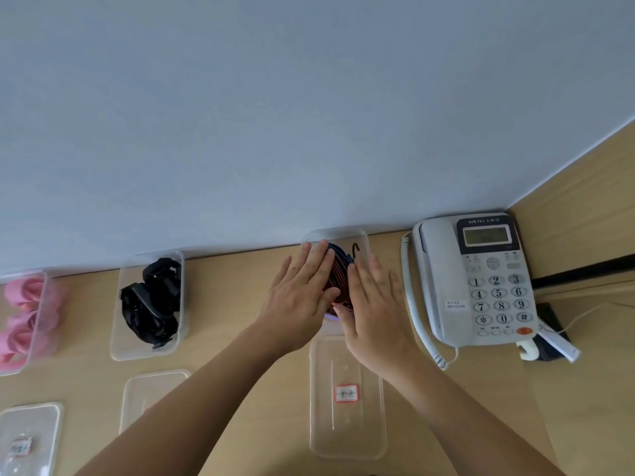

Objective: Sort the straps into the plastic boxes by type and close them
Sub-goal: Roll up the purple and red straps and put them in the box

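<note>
Both flat hands, left hand [299, 293] and right hand [372, 304], fingers straight, press springy red-and-blue straps [338, 273] into the far box [364, 237]; likely light, best gathered by the coil.

Light wooden counter [226, 290].
Back row: left box [44, 352], middle box [137, 348], right box [365, 247], telephone [481, 280]. Nearer: left lid [34, 420], middle lid [144, 396], right lid [347, 427].

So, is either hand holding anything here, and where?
Nothing is gripped. Left hand and right hand lie flat, fingers straight, on the red-and-black straps in the clear box.
</note>
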